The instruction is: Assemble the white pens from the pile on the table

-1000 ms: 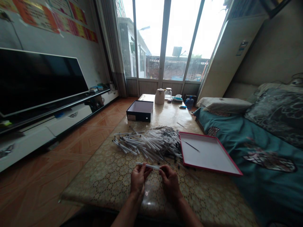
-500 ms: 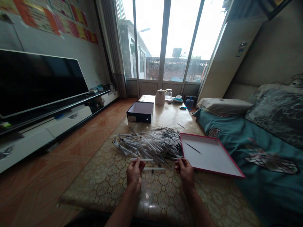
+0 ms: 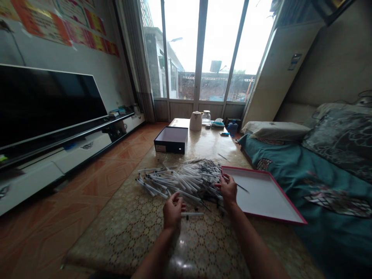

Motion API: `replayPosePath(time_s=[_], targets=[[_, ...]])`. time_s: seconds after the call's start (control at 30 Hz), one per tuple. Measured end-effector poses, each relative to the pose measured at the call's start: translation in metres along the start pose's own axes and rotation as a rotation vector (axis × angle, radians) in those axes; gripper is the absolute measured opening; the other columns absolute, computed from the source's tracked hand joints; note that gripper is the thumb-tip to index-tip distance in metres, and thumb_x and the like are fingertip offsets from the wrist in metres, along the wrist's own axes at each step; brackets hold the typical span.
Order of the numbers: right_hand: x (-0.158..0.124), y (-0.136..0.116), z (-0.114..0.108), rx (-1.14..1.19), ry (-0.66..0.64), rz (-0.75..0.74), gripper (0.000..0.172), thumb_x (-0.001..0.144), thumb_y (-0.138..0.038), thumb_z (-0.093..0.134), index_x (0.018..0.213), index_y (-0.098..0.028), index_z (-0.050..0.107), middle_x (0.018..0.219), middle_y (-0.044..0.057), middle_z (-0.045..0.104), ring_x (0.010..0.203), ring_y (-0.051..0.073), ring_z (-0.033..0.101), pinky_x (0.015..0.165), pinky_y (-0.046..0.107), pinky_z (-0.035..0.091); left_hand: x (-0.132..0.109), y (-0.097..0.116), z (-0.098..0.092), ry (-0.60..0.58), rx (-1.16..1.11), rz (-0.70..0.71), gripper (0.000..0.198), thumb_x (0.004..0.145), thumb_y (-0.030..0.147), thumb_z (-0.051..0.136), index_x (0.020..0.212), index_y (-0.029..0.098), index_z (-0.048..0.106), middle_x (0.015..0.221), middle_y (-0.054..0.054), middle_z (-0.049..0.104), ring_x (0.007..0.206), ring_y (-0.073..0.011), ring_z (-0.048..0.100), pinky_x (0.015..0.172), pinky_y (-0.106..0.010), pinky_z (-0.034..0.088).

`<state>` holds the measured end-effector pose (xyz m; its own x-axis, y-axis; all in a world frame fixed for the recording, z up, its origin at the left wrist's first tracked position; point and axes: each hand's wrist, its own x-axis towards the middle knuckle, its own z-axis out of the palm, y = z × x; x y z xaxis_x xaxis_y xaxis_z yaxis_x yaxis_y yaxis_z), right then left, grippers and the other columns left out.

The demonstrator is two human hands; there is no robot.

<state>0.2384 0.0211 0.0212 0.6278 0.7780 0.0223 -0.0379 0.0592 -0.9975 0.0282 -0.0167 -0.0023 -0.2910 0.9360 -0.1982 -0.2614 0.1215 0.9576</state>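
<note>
A heap of white plastic tubes (image 3: 186,176), several with black ends, lies on the patterned table. My left hand (image 3: 173,211) is at the heap's near edge, its fingers bent but apart, with no tube visible in them. One loose white tube (image 3: 194,214) lies just right of that hand. Over the left rim of a shallow red-edged box lid (image 3: 270,197), my right hand (image 3: 228,188) has its fingers pinched together. Whatever they hold, if anything, is too small to make out. A thin dark rod (image 3: 243,188) lies inside the lid, beside this hand.
A dark open box (image 3: 170,147) stands beyond the heap. Farther back are a pale kettle (image 3: 195,121), a glass jar (image 3: 206,117) and a tissue pack (image 3: 217,123). A teal-covered sofa (image 3: 279,155) runs along the right, a TV cabinet (image 3: 49,170) along the left.
My right hand has moved up and forward to the lid's rim. My left hand has shifted slightly right, and the white tube it was holding no longer shows in its fingers.
</note>
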Motion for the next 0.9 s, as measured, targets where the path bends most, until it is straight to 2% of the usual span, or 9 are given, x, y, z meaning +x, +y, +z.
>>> replayPosePath(time_s=[0.07,0.13,0.23,0.27,0.37,0.47,0.57,0.67,0.9], targets=[[-0.013,0.006,-0.006,-0.076,-0.024,-0.045,0.043,0.069,-0.041,0.057,0.104,-0.015,0.056,0.096,0.01,0.066,0.045,0.013,0.061,0.036,0.021,0.041,0.007,0.002,-0.018,-0.006,0.083,0.089,0.022,0.061,0.015,0.069,0.083,0.015,0.065,0.06,-0.001,0.063,0.044,-0.0137,0.058,0.035,-0.02,0.042],[-0.033,0.014,-0.013,-0.148,-0.053,-0.083,0.04,0.073,-0.041,0.053,0.104,-0.015,0.056,0.092,0.01,0.067,0.047,0.014,0.061,0.039,0.022,0.042,0.019,0.004,-0.035,0.025,0.201,0.183,0.018,0.062,0.021,0.068,0.08,0.017,0.064,0.065,-0.002,0.064,0.046,-0.0145,0.059,0.037,-0.021,0.043],[-0.074,0.026,-0.018,-0.263,-0.114,-0.205,0.031,0.081,-0.037,0.046,0.1,-0.015,0.058,0.083,0.007,0.067,0.052,0.015,0.06,0.05,0.025,0.046,0.039,0.011,-0.052,0.061,0.532,0.417,0.012,0.069,0.027,0.061,0.078,0.019,0.064,0.074,-0.004,0.064,0.06,-0.0178,0.061,0.055,-0.026,0.048],[-0.089,0.029,-0.018,-0.305,-0.167,-0.298,0.027,0.083,-0.033,0.044,0.097,-0.016,0.06,0.084,0.007,0.065,0.056,0.015,0.06,0.055,0.026,0.047,0.045,0.014,-0.054,0.059,0.663,0.509,0.012,0.073,0.027,0.058,0.079,0.02,0.064,0.077,-0.005,0.064,0.067,-0.0193,0.061,0.063,-0.029,0.048],[-0.129,0.035,-0.01,-0.463,-0.492,-0.613,0.02,0.084,-0.022,0.044,0.086,-0.021,0.064,0.082,0.006,0.063,0.076,0.017,0.059,0.067,0.026,0.046,0.061,0.023,-0.052,-0.026,0.981,0.713,0.019,0.077,0.022,0.049,0.089,0.021,0.064,0.091,-0.008,0.064,0.088,-0.0234,0.058,0.081,-0.035,0.043],[-0.152,0.039,0.003,-0.662,-0.606,-0.817,0.018,0.082,-0.013,0.048,0.082,-0.024,0.062,0.082,0.003,0.061,0.08,0.016,0.055,0.071,0.026,0.043,0.07,0.029,-0.04,-0.157,1.176,0.812,0.032,0.075,0.012,0.048,0.102,0.021,0.062,0.108,-0.01,0.062,0.104,-0.0256,0.05,0.092,-0.039,0.034],[-0.152,0.04,0.01,-0.817,-0.581,-0.883,0.018,0.077,-0.008,0.052,0.079,-0.024,0.06,0.082,0.002,0.059,0.079,0.017,0.053,0.069,0.026,0.042,0.077,0.031,-0.029,-0.256,1.313,0.857,0.041,0.074,0.006,0.044,0.108,0.021,0.06,0.114,-0.01,0.06,0.11,-0.025,0.047,0.097,-0.043,0.025],[-0.139,0.04,0.008,-0.889,-0.514,-0.819,0.02,0.076,-0.004,0.05,0.078,-0.022,0.058,0.081,0.004,0.057,0.081,0.018,0.051,0.069,0.026,0.041,0.081,0.031,-0.025,-0.31,1.405,0.847,0.041,0.074,0.003,0.041,0.106,0.021,0.06,0.107,-0.01,0.063,0.106,-0.0243,0.049,0.097,-0.045,0.023],[-0.121,0.044,-0.003,-0.834,-0.476,-0.783,0.021,0.078,-0.004,0.044,0.077,-0.021,0.057,0.082,0.004,0.054,0.083,0.017,0.05,0.072,0.026,0.04,0.09,0.036,-0.041,-0.347,1.46,0.893,0.025,0.079,0.011,0.043,0.091,0.019,0.064,0.096,-0.011,0.062,0.097,-0.0245,0.051,0.084,-0.036,0.037]])
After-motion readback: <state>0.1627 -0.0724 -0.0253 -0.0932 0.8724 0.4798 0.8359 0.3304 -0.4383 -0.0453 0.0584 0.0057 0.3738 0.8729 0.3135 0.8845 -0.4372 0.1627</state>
